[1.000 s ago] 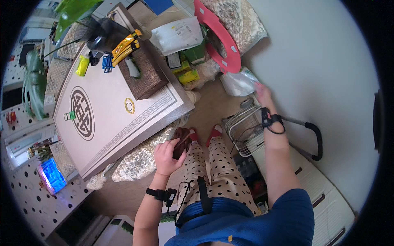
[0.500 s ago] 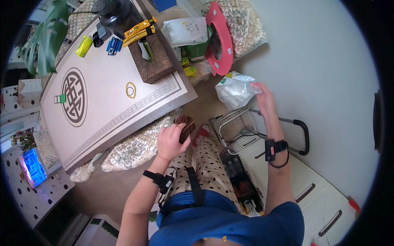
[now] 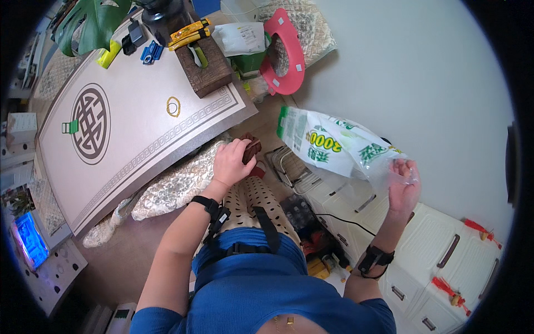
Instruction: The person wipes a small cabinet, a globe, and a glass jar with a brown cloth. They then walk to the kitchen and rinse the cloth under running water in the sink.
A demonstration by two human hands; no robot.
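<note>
My right hand (image 3: 404, 186) grips the open end of a crumpled white and green plastic package (image 3: 339, 146), printed and partly see-through. The package stretches out to the left from my fingers, above the white cabinets. Over the table's near edge, my left hand (image 3: 231, 162) is closed around a dark brown item (image 3: 252, 149). Only part of that item shows past my fingers, so its kind is unclear.
On the low table (image 3: 133, 128) are a brown tissue box (image 3: 204, 72), a yellow ring-shaped band (image 3: 173, 107) and several small items. A pink toilet seat (image 3: 295, 61) leans beyond its corner. White drawer cabinets (image 3: 439, 245) and a wire rack (image 3: 283, 167) stand at the right.
My right hand has swung to the right and nearer, drawing the bunched package out to its length. My left hand keeps the brown item near the same spot.
</note>
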